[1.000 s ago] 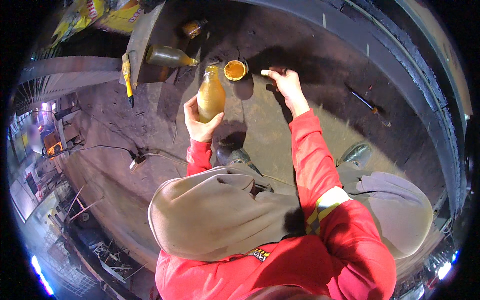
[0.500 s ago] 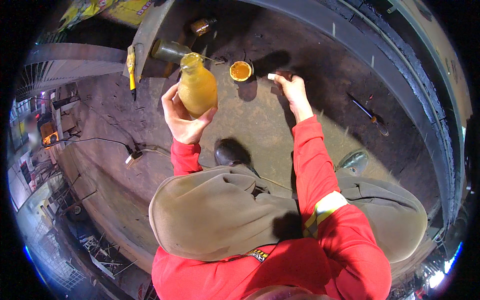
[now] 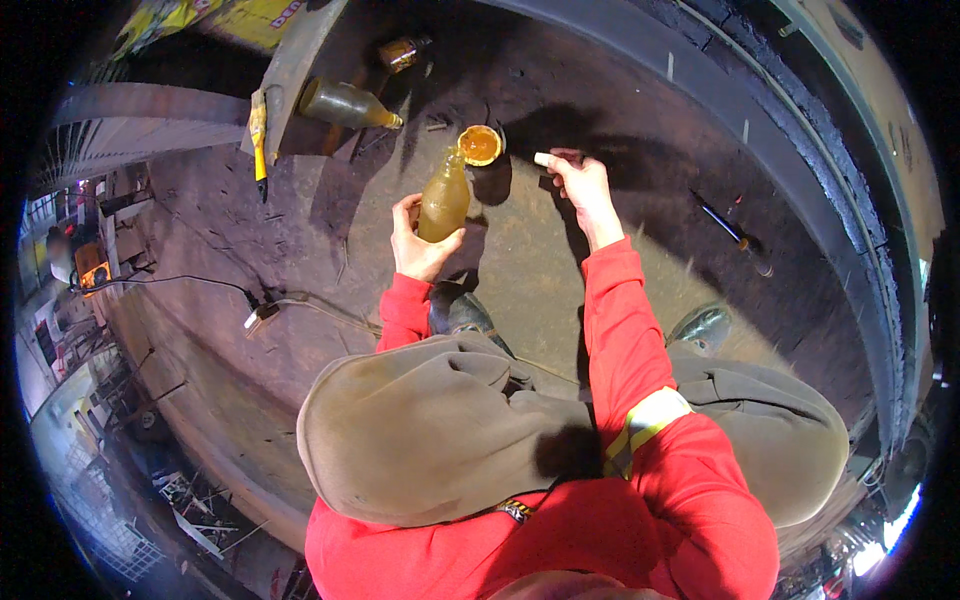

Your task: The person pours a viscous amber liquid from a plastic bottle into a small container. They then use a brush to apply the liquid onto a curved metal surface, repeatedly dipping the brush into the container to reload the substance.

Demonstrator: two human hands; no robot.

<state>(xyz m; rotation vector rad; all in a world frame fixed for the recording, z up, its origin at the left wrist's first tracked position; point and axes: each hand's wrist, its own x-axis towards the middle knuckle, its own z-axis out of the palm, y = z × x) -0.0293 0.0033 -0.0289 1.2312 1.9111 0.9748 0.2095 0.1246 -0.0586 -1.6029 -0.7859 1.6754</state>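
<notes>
The left hand [image 3: 420,245] is closed around the lower body of a bottle [image 3: 444,198] filled with a yellow-amber liquid. The fingers wrap the back of it and the thumb presses on the near side. The bottle stands almost upright, its neck leaning a little toward 1 o'clock, where a small round cup [image 3: 479,144] with orange liquid sits on the dark metal floor [image 3: 560,290], just beside the mouth of the bottle.

The right hand [image 3: 578,185] is at 3 o'clock from the cup, near it but apart. Its fingers are pinched on a small pale object [image 3: 543,159] (probably the cap, but it is too small to tell surely).

I judge the bottle as rather heavy for its size, because it is nearly full, and as rigid. I cannot tell if it is glass or hard plastic; if glass, it is fragile on this steel surface. The liquid looks oily, so the wall may be slippery. The best place to hold is the wide middle of the body, as now, not the thin neck.

A second bottle [image 3: 345,104] lies on its side at 10 o'clock from the cup, and a yellow-handled tool [image 3: 259,140] lies farther at 9 o'clock.
</notes>
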